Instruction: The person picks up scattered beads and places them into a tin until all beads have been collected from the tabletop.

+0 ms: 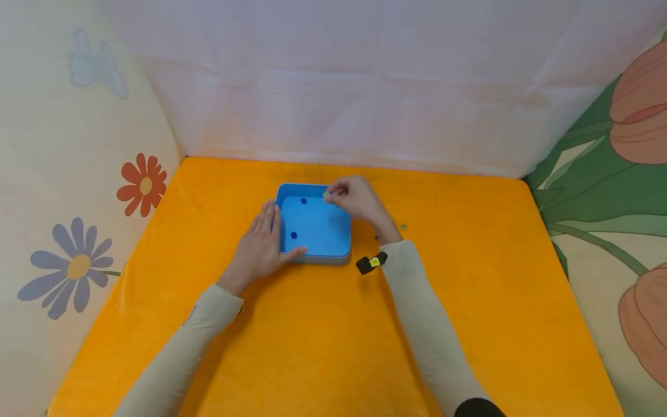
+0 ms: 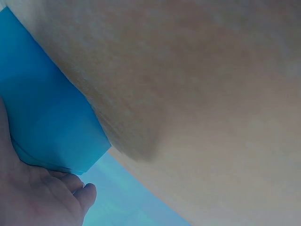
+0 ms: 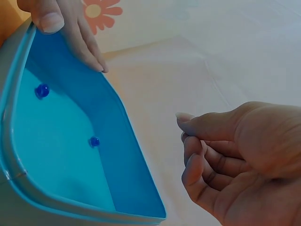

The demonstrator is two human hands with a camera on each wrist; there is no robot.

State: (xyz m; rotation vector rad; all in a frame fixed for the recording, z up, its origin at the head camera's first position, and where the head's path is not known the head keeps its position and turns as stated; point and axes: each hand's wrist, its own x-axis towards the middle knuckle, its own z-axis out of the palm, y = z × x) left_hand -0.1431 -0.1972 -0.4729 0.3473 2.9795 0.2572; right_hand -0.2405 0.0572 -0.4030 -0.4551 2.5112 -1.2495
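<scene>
A blue open box [image 1: 315,234] lies on the orange cloth, two dark blue glass marbles [image 1: 294,235] on its floor. My left hand [image 1: 255,249] rests along the box's left side, fingers straight and thumb stretched over the front rim. In the right wrist view the marbles [image 3: 42,91] sit well apart inside the box [image 3: 66,155]. Over the far right part of the box, my right hand [image 1: 359,200] pinches a small pale green marble [image 1: 326,194] between thumb and fingertips. From the right wrist camera, the fingers of this hand [image 3: 235,160] hide the marble.
To the right of the box lie another pale green marble [image 1: 403,226] and a blue marble [image 1: 377,237] close by the right wrist. A black-and-yellow wrist camera [image 1: 372,263] juts from the right sleeve. White cloth [image 1: 323,87] hangs behind the table; flowered panels [image 1: 78,266] stand at both sides.
</scene>
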